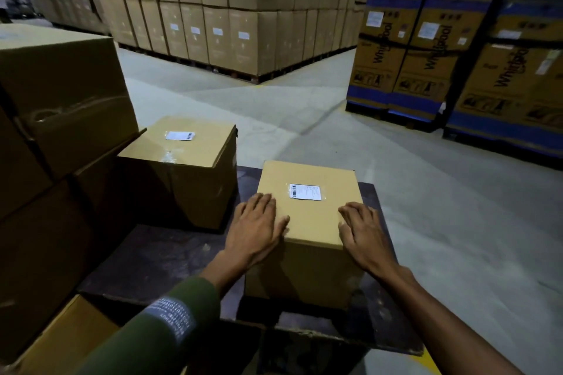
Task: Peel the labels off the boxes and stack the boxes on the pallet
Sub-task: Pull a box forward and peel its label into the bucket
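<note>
Resting flat on the near top edge of a plain tan cardboard box [307,222], our left hand [257,229] lay with fingers spread and extended, gripping nothing; a dark green sleeve [158,323] covered that forearm. Our right hand [364,234] sat at the box's near right corner, fingers loosely splayed over the top edge, also closed on nothing. This box stood near the right edge of the dark, scuffed flat pallet board [170,255], and a white barcode label [305,192] was stuck to its top, just beyond our fingertips and untouched by them. Farther back on the pallet, toward its left far corner, a second tan cardboard box [182,167] stood apart from the first, carrying its own small white label [179,135] on top. Large brown cartons [58,106] were piled along the pallet's left edge. Beyond, across the grey concrete floor [426,191], tall stacks of brown cartons [231,8] and blue-banded printed cartons [441,48] stood.
</note>
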Motion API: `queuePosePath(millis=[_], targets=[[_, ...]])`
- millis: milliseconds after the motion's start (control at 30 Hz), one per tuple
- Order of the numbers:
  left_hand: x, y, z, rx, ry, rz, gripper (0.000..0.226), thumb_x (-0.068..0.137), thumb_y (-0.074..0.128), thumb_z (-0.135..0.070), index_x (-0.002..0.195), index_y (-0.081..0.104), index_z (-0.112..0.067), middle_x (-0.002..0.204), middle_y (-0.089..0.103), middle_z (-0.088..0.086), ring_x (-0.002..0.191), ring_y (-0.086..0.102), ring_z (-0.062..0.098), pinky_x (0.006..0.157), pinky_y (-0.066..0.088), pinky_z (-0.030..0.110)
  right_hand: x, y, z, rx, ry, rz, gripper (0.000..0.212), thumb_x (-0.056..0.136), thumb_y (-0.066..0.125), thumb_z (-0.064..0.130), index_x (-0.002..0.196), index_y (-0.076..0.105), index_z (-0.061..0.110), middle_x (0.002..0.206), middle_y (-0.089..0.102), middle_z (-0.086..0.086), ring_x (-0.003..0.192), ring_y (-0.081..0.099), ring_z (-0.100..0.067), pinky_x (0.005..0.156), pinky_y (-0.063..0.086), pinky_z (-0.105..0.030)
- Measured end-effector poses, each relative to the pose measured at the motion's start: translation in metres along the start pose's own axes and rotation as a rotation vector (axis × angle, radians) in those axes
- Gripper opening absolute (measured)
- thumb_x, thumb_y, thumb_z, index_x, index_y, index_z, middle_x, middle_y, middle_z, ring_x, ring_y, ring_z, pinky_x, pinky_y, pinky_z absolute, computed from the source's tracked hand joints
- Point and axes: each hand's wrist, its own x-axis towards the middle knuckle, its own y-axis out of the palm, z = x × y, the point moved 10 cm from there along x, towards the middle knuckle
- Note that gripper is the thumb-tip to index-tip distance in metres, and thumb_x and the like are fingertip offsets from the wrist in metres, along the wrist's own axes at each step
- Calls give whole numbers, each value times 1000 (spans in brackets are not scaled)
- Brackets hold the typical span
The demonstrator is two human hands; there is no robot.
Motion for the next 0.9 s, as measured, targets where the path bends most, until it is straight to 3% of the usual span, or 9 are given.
queuePosePath(millis=[200, 300, 367, 533, 767, 900], targets=[[-2, 13, 5, 3, -26, 3, 82, 87, -9, -50, 156, 9, -9, 164, 6, 8, 151, -3, 20, 121, -5, 38, 31, -18, 10, -116, 7, -13, 26, 98, 50, 37, 113, 65, 21, 125, 59, -1, 118, 47, -20, 95, 30, -40], [-6, 13, 5, 14, -12, -21, 80, 88, -7, -47, 155, 8, -8, 164, 4, 10, 151, -3, 21, 120, -8, 38, 60, -26, 37, -85, -82, -49, 30, 96, 54, 37, 119, 64, 20, 126, 58, -3, 119, 48, -21, 99, 35, -39], [-10, 14, 4, 18, -5, -36, 77, 90, -3, -47, 155, 10, -7, 163, 5, 11, 151, -2, 22, 120, -8, 38, 80, -13, 53, -60, -134, 59, 36, 95, 56, 38, 125, 62, 20, 128, 55, -3, 122, 47, -22, 100, 36, -37], [-23, 12, 4, 9, -10, -91, 72, 94, 7, -45, 154, 16, -6, 162, 11, 13, 151, 3, 24, 122, 3, 43, 99, 22, 61, -155, -167, 342, 63, 89, 57, 54, 141, 47, 18, 134, 46, -9, 123, 42, -28, 100, 40, -44], [-31, 8, 4, 3, -25, -132, 66, 96, 22, -42, 150, 30, -4, 159, 24, 14, 149, 16, 25, 120, 19, 47, 102, 20, 74, -225, -253, 408, 51, 80, 69, 52, 123, 62, 26, 118, 48, -4, 113, 45, -26, 93, 44, -43], [-34, 9, 2, 10, -11, -121, 67, 97, 17, -43, 152, 22, -6, 161, 16, 13, 150, 7, 23, 122, 13, 46, 107, 16, 84, -260, -237, 450, 47, 77, 76, 48, 116, 66, 23, 110, 44, -1, 103, 45, -22, 84, 48, -38]])
